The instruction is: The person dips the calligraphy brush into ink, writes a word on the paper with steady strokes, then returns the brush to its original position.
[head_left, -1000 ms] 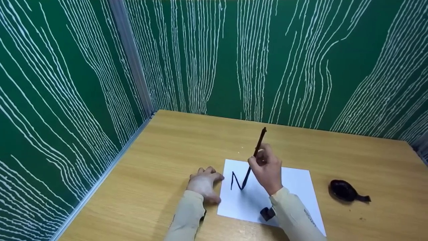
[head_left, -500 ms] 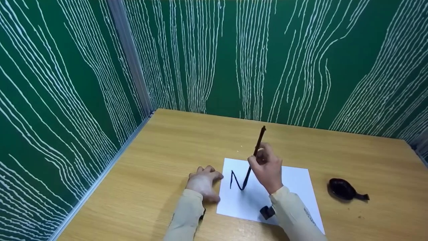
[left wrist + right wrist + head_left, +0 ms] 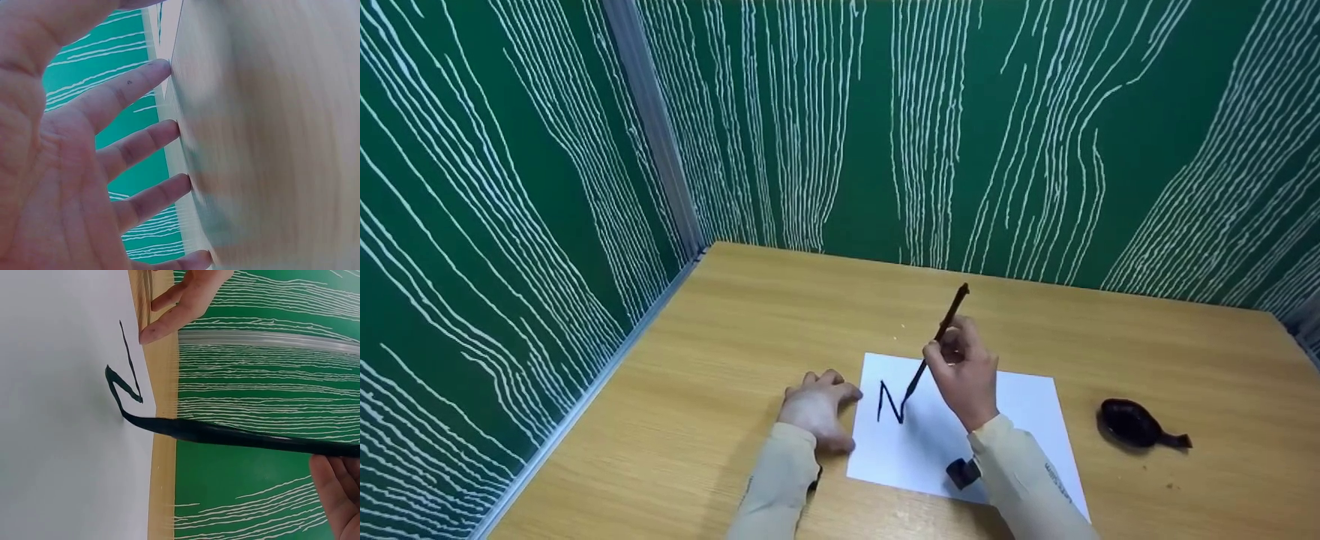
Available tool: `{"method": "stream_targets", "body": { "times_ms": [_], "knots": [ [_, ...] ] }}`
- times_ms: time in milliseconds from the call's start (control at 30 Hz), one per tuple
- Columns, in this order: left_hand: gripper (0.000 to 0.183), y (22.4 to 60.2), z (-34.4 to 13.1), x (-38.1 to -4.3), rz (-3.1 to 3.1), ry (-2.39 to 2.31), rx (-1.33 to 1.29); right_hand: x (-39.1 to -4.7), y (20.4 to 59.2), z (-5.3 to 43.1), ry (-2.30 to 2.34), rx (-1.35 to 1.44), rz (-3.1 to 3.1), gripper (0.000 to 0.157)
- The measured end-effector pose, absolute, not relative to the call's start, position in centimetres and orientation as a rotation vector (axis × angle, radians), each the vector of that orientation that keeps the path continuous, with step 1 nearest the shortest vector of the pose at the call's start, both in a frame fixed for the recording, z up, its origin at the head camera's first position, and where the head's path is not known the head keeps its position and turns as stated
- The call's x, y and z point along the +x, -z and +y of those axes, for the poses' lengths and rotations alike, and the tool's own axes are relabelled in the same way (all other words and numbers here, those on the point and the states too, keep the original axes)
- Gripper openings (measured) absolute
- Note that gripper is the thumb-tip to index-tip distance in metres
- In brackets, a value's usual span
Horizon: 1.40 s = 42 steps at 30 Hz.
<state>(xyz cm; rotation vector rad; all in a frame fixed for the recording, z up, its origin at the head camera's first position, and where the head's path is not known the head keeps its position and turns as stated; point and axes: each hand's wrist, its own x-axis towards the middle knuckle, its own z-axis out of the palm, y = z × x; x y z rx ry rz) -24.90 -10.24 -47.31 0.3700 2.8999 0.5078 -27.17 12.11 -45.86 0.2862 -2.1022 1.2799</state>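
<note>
The right hand pinches a paintbrush; the left hand spreads by the paper — black N has two strokes done, the third seemingly unfinished

Cream sleeves; right: dark lettering, black block at wrist.
</note>
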Motion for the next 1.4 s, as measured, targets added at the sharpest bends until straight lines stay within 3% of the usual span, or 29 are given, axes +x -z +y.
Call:
{"method": "stream_targets", "body": {
  "times_ms": [1400],
  "knots": [
    [0.077, 47.45, -10.54, -25.0, 2.905, -0.523, 0.426, -27.06, 45.74, 12.35, -1.263, 0.19, -2.064, 0.021]
  ]
}}
